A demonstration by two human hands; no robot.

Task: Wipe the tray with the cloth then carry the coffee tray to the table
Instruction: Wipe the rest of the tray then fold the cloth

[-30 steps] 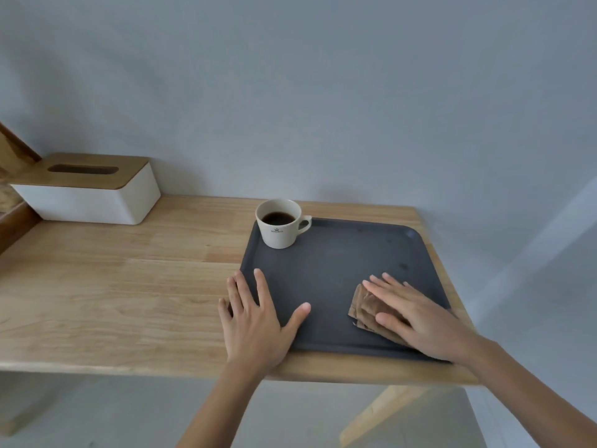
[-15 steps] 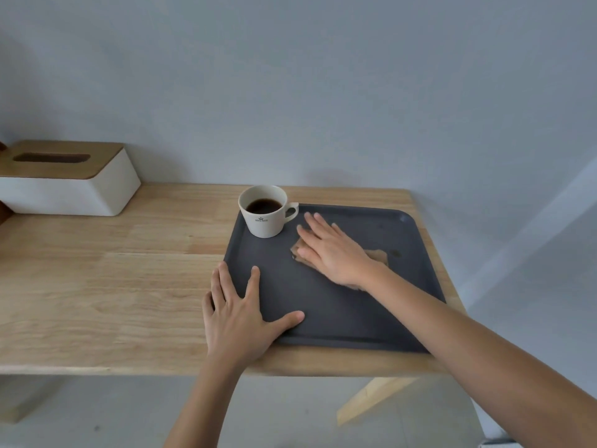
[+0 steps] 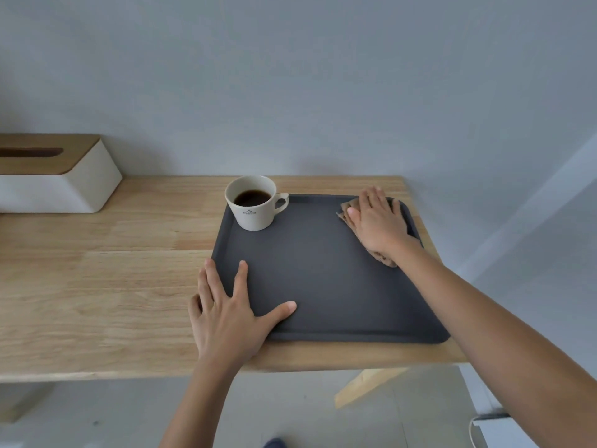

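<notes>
Right hand (image 3: 378, 221) is pressing flat, fingers extended and together, on the crumpled brown cloth (image 3: 384, 258) in the far-right corner of the dark grey rectangular plastic tray (image 3: 323, 286). Left hand (image 3: 226, 315) is lying splayed open over the tray's near-left rim, gripping nothing, bracing it on the light wooden tabletop (image 3: 97, 279). Unwiped tray floor is lying leftward and nearward of the right fingers. White ceramic coffee cup (image 3: 253, 205) is standing in the far-left corner, nearer the left hand; its small dark crest and lettering are illegible.
</notes>
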